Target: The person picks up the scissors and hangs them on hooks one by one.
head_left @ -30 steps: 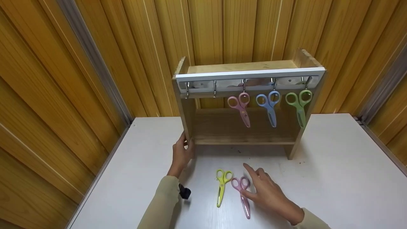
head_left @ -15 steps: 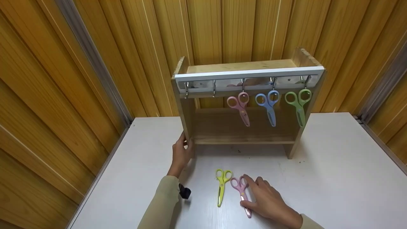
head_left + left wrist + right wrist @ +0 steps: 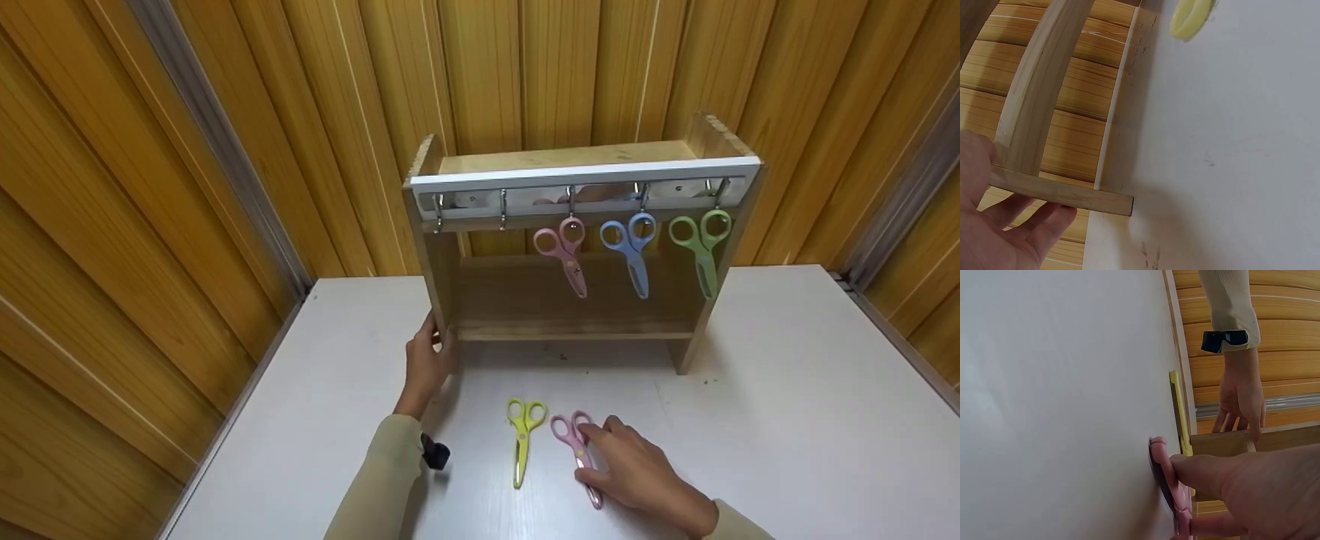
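Observation:
My left hand (image 3: 426,367) grips the lower left side panel of a small wooden shelf (image 3: 577,335); in the left wrist view its fingers lie along the outer face of that panel (image 3: 1072,194). On the white table, my right hand (image 3: 641,472) pinches pink scissors (image 3: 580,453) between thumb and fingers. The right wrist view shows the thumb against the pink scissors (image 3: 1163,461), one edge of them tilted off the tabletop. Yellow scissors (image 3: 523,439) lie just left of them, handles toward the shelf.
Along the shelf's top front runs a metal hook rail (image 3: 472,199). Pink scissors (image 3: 572,264), blue scissors (image 3: 637,262) and green scissors (image 3: 703,251) hang there. Two hooks at the left, including the end hook (image 3: 439,214), hold nothing. Wood-patterned walls (image 3: 555,75) stand behind and beside the table.
My right hand has come down onto the pink scissors on the table, its fingers closing on them, and they have shifted slightly right. The left hand stays on the shelf.

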`<state>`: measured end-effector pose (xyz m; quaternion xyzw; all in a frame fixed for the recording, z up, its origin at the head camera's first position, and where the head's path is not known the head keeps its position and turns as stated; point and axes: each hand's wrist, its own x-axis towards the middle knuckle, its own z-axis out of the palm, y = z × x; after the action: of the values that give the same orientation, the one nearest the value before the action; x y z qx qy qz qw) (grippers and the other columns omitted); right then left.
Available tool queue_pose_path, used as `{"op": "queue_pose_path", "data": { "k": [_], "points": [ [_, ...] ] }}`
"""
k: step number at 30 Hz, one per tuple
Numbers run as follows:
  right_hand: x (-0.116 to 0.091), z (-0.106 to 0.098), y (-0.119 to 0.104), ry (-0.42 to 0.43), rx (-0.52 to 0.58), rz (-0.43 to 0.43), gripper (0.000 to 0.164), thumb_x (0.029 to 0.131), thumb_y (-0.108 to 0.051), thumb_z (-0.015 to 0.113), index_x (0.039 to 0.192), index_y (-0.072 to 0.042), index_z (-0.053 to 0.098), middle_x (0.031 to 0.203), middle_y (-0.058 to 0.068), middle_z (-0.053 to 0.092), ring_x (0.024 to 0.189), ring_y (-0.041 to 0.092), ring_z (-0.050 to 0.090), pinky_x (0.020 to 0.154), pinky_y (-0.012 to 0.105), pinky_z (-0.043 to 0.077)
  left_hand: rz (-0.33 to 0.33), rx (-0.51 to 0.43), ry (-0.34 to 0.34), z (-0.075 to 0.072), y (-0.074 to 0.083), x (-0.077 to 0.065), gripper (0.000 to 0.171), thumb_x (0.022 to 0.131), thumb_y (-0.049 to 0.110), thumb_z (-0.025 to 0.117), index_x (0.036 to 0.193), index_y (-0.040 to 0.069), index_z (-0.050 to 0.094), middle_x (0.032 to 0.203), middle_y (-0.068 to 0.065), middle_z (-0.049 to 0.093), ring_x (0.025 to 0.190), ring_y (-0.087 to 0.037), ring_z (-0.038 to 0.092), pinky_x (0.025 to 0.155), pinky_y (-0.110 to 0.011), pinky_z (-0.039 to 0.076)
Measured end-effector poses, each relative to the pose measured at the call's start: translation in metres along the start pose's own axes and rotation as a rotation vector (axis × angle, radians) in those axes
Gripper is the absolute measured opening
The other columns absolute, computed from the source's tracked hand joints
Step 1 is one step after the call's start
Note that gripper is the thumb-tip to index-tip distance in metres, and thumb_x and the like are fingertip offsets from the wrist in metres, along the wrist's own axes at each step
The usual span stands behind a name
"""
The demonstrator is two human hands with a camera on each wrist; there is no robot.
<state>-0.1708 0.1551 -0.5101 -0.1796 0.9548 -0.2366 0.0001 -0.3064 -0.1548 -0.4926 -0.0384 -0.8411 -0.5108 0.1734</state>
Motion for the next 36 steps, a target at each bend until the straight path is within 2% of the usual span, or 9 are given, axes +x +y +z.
{"op": "queue_pose_path", "data": {
  "k": [3, 8, 12, 16, 20, 23, 31, 36],
  "points": [
    [0.000, -0.003, 0.001, -0.008, 0.012, 0.008, 0.058, 0.076, -0.029, 0.089, 0.126, -0.008, 0.070, 0.097, 0.003, 0.056, 0.079, 0.017, 0.048, 0.058, 0.037, 0.044, -0.005, -0.003, 0.000, 0.000, 0.000, 0.000, 0.056, 0.106, 0.015, 0.057, 0.158, 0.009, 0.039, 0.138, -0.015, 0.064, 0.112, -0.028, 0.067, 0.091, -0.040, 0.058],
    [0.003, -0.007, 0.000, -0.022, 0.034, 0.071, 0.066, 0.077, -0.020, 0.089, 0.137, -0.007, 0.064, 0.092, 0.001, 0.054, 0.076, 0.017, 0.045, 0.055, 0.035, 0.038, 0.000, -0.003, 0.003, 0.001, 0.001, 0.000, 0.057, 0.106, 0.015, 0.058, 0.159, 0.008, 0.038, 0.140, -0.015, 0.062, 0.112, -0.029, 0.067, 0.089, -0.039, 0.058],
    [0.003, -0.009, 0.005, -0.005, 0.015, 0.082, 0.064, 0.078, -0.016, 0.089, 0.136, -0.005, 0.064, 0.088, -0.001, 0.052, 0.076, 0.016, 0.045, 0.057, 0.035, 0.040, 0.013, -0.001, 0.003, 0.001, 0.000, 0.000, 0.056, 0.106, 0.015, 0.058, 0.158, 0.007, 0.039, 0.140, -0.016, 0.062, 0.112, -0.030, 0.067, 0.091, -0.041, 0.058],
    [0.002, -0.011, 0.013, 0.046, -0.034, 0.058, 0.053, 0.077, -0.011, 0.089, 0.126, -0.003, 0.069, 0.087, 0.001, 0.054, 0.076, 0.016, 0.047, 0.058, 0.037, 0.045, 0.021, 0.007, 0.005, 0.000, -0.001, 0.000, 0.054, 0.106, 0.015, 0.058, 0.157, 0.007, 0.041, 0.139, -0.016, 0.063, 0.111, -0.028, 0.068, 0.093, -0.042, 0.057],
    [0.002, -0.014, 0.019, 0.090, -0.071, 0.028, 0.030, 0.076, -0.008, 0.089, 0.101, -0.009, 0.072, 0.083, 0.001, 0.053, 0.074, 0.017, 0.047, 0.054, 0.037, 0.044, 0.027, 0.010, 0.008, 0.000, 0.000, 0.000, 0.053, 0.106, 0.015, 0.057, 0.157, 0.007, 0.041, 0.139, -0.016, 0.063, 0.110, -0.027, 0.068, 0.093, -0.041, 0.057],
    [0.001, -0.015, 0.023, 0.112, -0.085, 0.019, 0.024, 0.076, -0.006, 0.089, 0.088, -0.013, 0.070, 0.080, -0.001, 0.052, 0.073, 0.016, 0.047, 0.054, 0.037, 0.045, 0.032, 0.008, 0.007, 0.000, 0.000, 0.000, 0.054, 0.106, 0.015, 0.057, 0.157, 0.007, 0.041, 0.141, -0.016, 0.062, 0.111, -0.028, 0.068, 0.093, -0.041, 0.057],
    [0.003, -0.014, 0.031, 0.193, -0.144, -0.005, 0.020, 0.075, -0.004, 0.090, 0.083, -0.015, 0.076, 0.076, -0.005, 0.054, 0.070, 0.014, 0.048, 0.057, 0.035, 0.048, 0.026, -0.006, 0.006, 0.000, 0.001, 0.000, 0.055, 0.106, 0.015, 0.057, 0.158, 0.008, 0.040, 0.143, -0.014, 0.061, 0.112, -0.028, 0.068, 0.092, -0.041, 0.058],
    [0.004, -0.014, 0.032, 0.199, -0.153, -0.011, 0.021, 0.074, -0.003, 0.090, 0.082, -0.015, 0.074, 0.072, -0.005, 0.053, 0.067, 0.014, 0.048, 0.055, 0.035, 0.045, 0.025, -0.016, 0.005, 0.000, 0.001, 0.000, 0.055, 0.106, 0.015, 0.058, 0.157, 0.008, 0.041, 0.140, -0.015, 0.063, 0.112, -0.029, 0.067, 0.094, -0.045, 0.056]
  ]
}}
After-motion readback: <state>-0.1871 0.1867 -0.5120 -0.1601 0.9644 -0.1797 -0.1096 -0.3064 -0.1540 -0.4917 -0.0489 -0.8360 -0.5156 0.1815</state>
